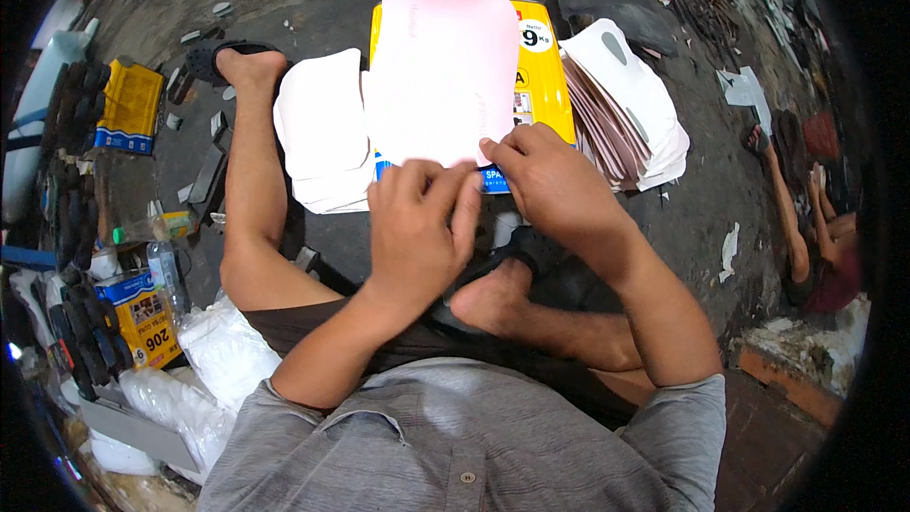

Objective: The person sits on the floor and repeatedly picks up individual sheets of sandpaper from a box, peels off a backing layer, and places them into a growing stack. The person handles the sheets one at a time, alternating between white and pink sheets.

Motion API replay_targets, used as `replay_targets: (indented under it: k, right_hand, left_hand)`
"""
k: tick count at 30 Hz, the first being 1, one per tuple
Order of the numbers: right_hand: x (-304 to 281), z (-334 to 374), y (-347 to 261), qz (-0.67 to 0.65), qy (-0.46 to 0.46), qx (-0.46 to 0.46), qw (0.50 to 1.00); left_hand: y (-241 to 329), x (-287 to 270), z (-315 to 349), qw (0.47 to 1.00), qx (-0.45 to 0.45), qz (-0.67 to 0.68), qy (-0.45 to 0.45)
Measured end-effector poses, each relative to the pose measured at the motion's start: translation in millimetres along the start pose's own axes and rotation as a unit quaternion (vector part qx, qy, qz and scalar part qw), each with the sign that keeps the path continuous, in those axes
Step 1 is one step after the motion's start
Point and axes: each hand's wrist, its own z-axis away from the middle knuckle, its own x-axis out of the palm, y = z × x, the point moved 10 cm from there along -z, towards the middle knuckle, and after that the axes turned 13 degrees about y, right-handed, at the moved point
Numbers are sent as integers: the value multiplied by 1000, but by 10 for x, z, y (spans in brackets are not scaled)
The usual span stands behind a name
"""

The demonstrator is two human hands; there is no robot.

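A pink sheet [445, 76] with rounded corners, paper or thin foam, lies over a yellow and blue tin [545, 66] in front of me. At the sheet's near edge, my left hand [422, 228] has its fingers curled and its thumb close to the index finger, slightly blurred. My right hand [559, 180] pinches the near right corner between thumb and fingers. Left of the tin rests a stack of white cut sheets [324, 133]. To its right, a fanned stack of white and pinkish pieces [630, 104] leans outward, with grey oval marks on the top one.
My bent legs frame the work, with a dark clog [227, 62] on the left foot. At left stand a yellow tin [142, 318], a plastic bottle [163, 275] and white plastic bags [223, 346]. Another person [825, 237] sits far right. Scraps [730, 251] litter the dark floor.
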Motion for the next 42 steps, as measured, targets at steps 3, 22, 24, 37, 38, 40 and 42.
replay_targets:
  k: [3, 22, 24, 37, 38, 40, 42]
  right_hand:
    - [16, 58, -111, 43, -11, -19, 999]
    - [-1843, -76, 75, -220, 358, 108, 901]
    - [-2280, -295, -177, -188, 353, -16, 916]
    - [-591, -783, 264, -147, 109, 125, 975]
    - [-378, -557, 311, -139, 44, 161, 976]
    - [-146, -186, 241, -107, -10, 124, 986]
    - [-56, 82, 188, -73, -23, 81, 994]
  left_hand:
    - [-73, 94, -179, 996, 71, -36, -51]
    - [-335, -41, 568, 981, 141, 127, -43]
    - [-645, 450, 943, 982, 105, 59, -145]
    - [-1463, 1115, 1467, 952, 113, -169, -230]
    - [-1438, 1121, 1481, 950, 121, -167, -235]
    - [-1419, 1144, 1517, 947, 108, -162, -256]
    - [-1449, 1168, 1577, 943, 62, -160, -287]
